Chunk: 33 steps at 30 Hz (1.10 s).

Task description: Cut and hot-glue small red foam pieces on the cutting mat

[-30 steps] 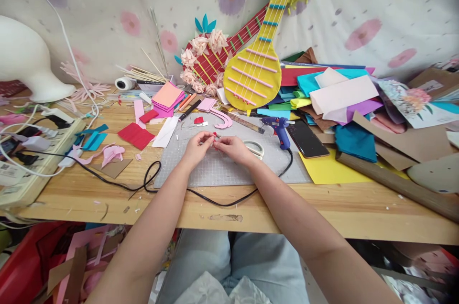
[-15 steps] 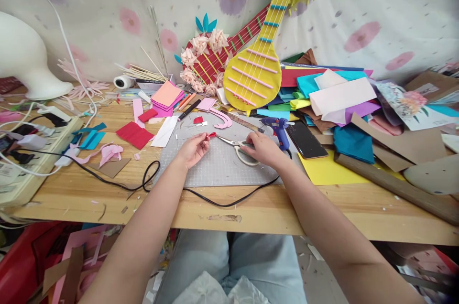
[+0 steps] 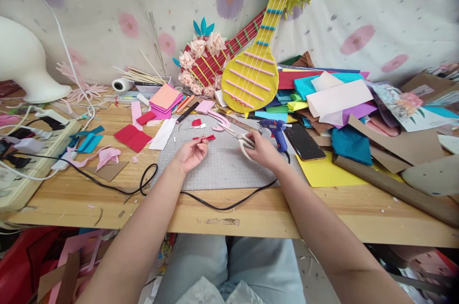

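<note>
Over the grey cutting mat (image 3: pixel 215 170), my left hand (image 3: pixel 191 155) pinches a small red strip (image 3: pixel 209 137), its end sticking out to the right of the fingertips. My right hand (image 3: pixel 263 150) grips a pair of scissors (image 3: pixel 244 140) by the pale handles, blades pointing to the upper left. The blades are apart from the red strip. Behind them lie a curved pink paper piece (image 3: pixel 219 120) and a small red square (image 3: pixel 196 122). A blue glue gun (image 3: pixel 278 133) rests just right of my right hand.
A black cord (image 3: pixel 225 208) crosses the mat's front edge. A phone (image 3: pixel 304 141) and a pile of coloured sheets (image 3: pixel 337 98) lie to the right. A yellow paper lute (image 3: pixel 249 79) leans at the back. At left sit a power strip (image 3: pixel 53 151) and red paper (image 3: pixel 132 137).
The scissors have drawn away from the red strip, and their tips have swung upward. More of the red strip shows past my left fingertips. The camera view has shifted slightly.
</note>
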Each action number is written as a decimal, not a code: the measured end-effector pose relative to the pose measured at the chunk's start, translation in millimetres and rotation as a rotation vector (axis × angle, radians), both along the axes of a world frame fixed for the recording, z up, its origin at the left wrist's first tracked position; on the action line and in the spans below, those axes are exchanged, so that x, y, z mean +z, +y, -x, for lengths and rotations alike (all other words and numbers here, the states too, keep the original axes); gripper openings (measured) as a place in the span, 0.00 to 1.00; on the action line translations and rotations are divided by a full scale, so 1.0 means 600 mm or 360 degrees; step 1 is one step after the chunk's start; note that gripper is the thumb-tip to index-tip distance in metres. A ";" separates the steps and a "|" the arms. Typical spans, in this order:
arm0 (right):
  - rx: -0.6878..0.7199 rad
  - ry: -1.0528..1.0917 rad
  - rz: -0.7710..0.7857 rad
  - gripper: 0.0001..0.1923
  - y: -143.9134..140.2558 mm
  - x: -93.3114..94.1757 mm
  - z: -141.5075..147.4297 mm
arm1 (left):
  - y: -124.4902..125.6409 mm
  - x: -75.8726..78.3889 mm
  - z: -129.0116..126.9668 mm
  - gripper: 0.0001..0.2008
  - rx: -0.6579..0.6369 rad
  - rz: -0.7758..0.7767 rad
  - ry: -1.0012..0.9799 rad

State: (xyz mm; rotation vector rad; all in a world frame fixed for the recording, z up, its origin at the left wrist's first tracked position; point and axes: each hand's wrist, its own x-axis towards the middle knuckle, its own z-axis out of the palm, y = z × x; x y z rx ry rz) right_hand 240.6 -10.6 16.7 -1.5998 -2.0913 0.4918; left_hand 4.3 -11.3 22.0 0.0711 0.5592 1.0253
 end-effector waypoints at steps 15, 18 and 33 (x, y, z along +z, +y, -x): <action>0.0097 -0.0347 -0.0023 0.22 -0.021 -0.005 0.042 | 0.002 -0.006 0.004 0.09 0.0079 0.0007 -0.0082; 0.0122 -0.0356 -0.0010 0.22 -0.021 -0.005 0.041 | 0.001 -0.007 0.005 0.08 0.0059 -0.0018 -0.0064; 0.0090 -0.0303 0.0004 0.20 -0.016 -0.007 0.034 | -0.001 -0.006 0.000 0.11 -0.0050 -0.0172 0.0009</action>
